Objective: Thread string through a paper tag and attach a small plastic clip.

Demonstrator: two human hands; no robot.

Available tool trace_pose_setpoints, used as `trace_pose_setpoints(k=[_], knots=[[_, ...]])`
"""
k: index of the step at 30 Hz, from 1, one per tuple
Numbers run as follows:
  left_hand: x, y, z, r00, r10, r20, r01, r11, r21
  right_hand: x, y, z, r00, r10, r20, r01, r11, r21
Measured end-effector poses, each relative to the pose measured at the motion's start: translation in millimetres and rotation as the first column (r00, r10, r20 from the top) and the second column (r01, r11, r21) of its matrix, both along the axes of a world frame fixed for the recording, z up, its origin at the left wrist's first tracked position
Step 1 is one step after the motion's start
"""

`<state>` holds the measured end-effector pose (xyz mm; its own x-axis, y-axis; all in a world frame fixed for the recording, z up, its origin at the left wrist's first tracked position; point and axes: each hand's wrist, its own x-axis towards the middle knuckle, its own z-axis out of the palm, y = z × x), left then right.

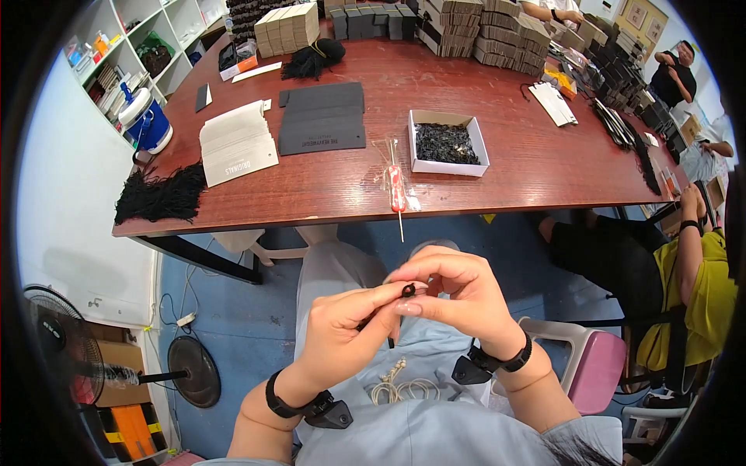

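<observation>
Above my lap, my left hand (350, 330) and my right hand (462, 291) meet, fingertips pinched together around a small black piece (409, 290). It looks like a loop or clip; its exact kind is too small to make out, and fingers cover most of it. Straight ahead on the table lies a red-handled awl-like tool (396, 190), its thin metal shaft sticking out past the near edge. Right of that tool sits a white box (483, 159) filled with small black pieces (447, 144).
On the table (334, 190) lie white card tags (237, 144), dark grey card tags (322, 120) and bundled black cords (159, 194). Tall card stacks (451, 27) line the far side. A blue jug (148, 124) stands left. A person in yellow (695, 287) sits at right.
</observation>
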<state>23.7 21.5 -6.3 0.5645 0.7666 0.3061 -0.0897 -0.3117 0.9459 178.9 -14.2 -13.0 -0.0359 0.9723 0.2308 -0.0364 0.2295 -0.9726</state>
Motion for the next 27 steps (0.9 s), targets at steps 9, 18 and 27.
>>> trace_pose_setpoints(k=[9,18,27], knots=[[-8,4,3,0.981,-0.170,-0.097,0.155,0.977,-0.148,0,-1,0,0.990,-0.105,0.094,0.094,0.989,0.116],[-15,9,4,0.958,-0.286,0.011,0.272,0.901,-0.338,1,4,-5,0.945,-0.207,0.255,0.093,0.914,0.396],[-6,5,9,0.995,0.066,-0.071,-0.080,0.974,-0.211,5,-1,-2,0.994,-0.031,-0.104,0.038,0.997,0.067]])
